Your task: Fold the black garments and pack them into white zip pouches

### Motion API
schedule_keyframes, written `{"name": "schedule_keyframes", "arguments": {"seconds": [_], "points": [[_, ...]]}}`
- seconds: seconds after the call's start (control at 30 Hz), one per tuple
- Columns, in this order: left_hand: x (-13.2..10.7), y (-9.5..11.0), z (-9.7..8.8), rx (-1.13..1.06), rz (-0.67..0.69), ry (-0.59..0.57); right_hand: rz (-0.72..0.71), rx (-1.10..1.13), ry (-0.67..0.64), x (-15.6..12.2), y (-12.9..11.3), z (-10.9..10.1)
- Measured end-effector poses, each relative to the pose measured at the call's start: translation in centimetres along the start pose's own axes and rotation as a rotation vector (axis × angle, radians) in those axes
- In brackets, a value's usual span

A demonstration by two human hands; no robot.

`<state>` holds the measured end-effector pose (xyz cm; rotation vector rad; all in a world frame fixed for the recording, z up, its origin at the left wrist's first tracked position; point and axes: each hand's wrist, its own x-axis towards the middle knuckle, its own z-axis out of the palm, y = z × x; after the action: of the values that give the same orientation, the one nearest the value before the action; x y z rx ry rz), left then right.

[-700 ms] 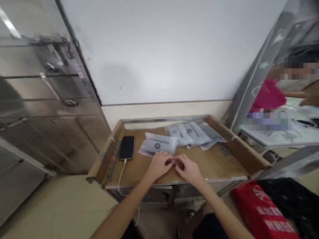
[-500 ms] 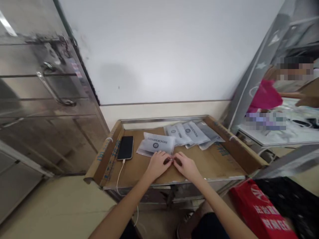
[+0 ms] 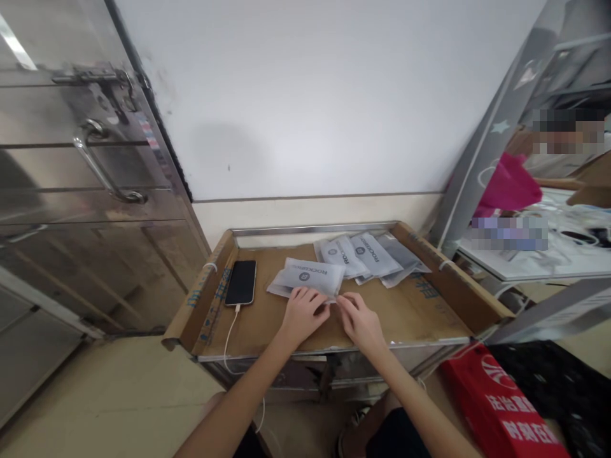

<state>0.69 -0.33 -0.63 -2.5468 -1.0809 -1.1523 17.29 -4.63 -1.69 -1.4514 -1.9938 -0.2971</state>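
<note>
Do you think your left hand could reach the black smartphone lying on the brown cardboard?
Probably yes: the left hand is close to the black smartphone, with only bare brown cardboard between them.

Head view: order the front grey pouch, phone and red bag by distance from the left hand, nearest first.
1. Grey pouch: directly ahead of the left hand, at the fingers.
2. Phone: on the hand's left, lying on the tray.
3. Red bag: far right, low down, off the tray.
</note>
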Motion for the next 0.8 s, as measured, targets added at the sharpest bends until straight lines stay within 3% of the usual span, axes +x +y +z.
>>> {"name": "schedule_keyframes", "arguments": {"seconds": [0.1, 0.23, 0.33, 0.43, 0.5, 0.63, 0.73, 0.8], "points": [[-0.1, -0.7, -0.6, 0.014, 0.047, 0.032, 0.024, -0.018, 0.142, -0.3, 0.1, 0.0], [-0.6, -3.6, -2.3, 0.115, 0.084, 0.009, 0.137, 0.031, 0.292, -0.3, 0.3, 0.0], [-1.3, -5.9, -3.9, 0.244, -0.037, 0.062, 0.222, 0.098, 0.390, -0.3, 0.3, -0.1], [-2.0, -6.8, -4.8, 0.363, -0.195, 0.168, 0.285, 0.166, 0.446, -0.3, 0.4, 0.0], [-2.2, -6.6, -5.0, 0.375, -0.229, 0.200, 0.335, 0.223, 0.469, -0.2, 0.5, 0.1], [-2.4, -5.3, -5.2, 0.278, -0.124, 0.215, 0.416, 0.370, 0.516, 0.1, 1.0, 0.5], [-2.3, -3.1, -5.4, 0.195, -0.056, 0.282, 0.448, 0.461, 0.457, 0.2, 1.1, 0.6], [-2.2, -1.1, -5.2, 0.083, 0.020, 0.246, 0.470, 0.480, 0.385, 0.2, 1.2, 0.6]]}}
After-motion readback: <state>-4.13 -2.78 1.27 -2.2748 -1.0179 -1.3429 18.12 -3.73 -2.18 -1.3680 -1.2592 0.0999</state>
